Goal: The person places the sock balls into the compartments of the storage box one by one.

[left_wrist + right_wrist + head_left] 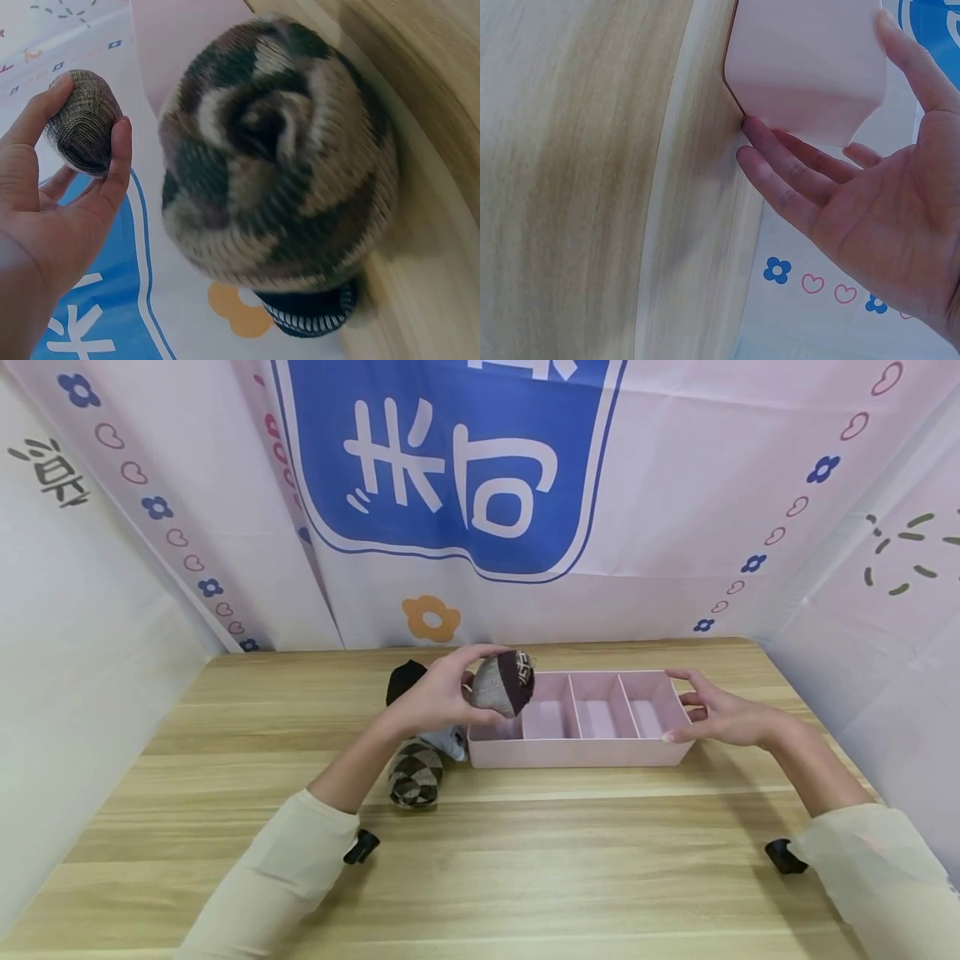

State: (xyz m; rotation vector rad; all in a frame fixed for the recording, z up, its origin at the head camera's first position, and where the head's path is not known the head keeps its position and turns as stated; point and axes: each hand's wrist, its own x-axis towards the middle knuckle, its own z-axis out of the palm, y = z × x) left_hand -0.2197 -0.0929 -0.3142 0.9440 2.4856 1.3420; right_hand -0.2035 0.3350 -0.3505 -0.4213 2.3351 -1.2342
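My left hand (447, 687) holds a rolled-up sock (497, 687), grey with a dark brown patterned part, between thumb and fingers. It is raised over the left end of a pink divided box (573, 754). In the left wrist view the same balled sock (85, 124) shows its ribbed grey side. My right hand (723, 710) grips the box's right end, thumb at the front corner and fingers at the far side. From the right wrist view, fingertips (759, 133) lie against the lower edge of the box's end wall (806, 67). The compartments that show hold nothing.
Left of the box lie a checkered rolled sock (416, 774), a light blue one (448, 742) and a black one (405, 680), partly behind my left hand and forearm. The wooden table (525, 860) meets a printed cloth backdrop (660, 585) at its far edge.
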